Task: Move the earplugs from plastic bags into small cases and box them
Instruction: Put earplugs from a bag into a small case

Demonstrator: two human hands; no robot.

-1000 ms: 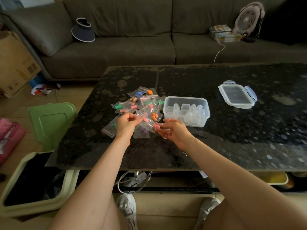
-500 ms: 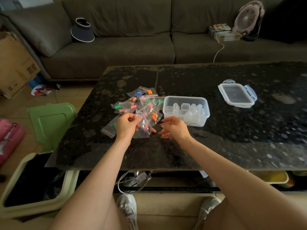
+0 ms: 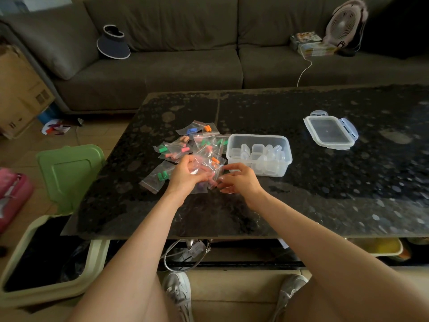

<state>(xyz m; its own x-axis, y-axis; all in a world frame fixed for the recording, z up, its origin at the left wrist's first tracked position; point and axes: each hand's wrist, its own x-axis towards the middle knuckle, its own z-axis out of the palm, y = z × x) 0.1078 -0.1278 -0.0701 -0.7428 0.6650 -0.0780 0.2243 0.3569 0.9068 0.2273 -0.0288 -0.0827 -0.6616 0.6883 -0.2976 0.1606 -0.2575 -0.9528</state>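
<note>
One bag (image 3: pixel 214 169) of earplugs (image 3: pixel 215 161) hung just left of the box (image 3: pixel 255 136), gripped in my left hand (image 3: pixel 185 174). My right hand (image 3: pixel 239 181) touched its edge, but I couldn't tell its grip. I judged a hard tug could spill earplugs onto the bench (image 3: pixel 325 187).

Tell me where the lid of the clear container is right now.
In the head view, the lid lies flat on the dark table, right of and slightly beyond the clear container of small cases, not touching it.
</note>
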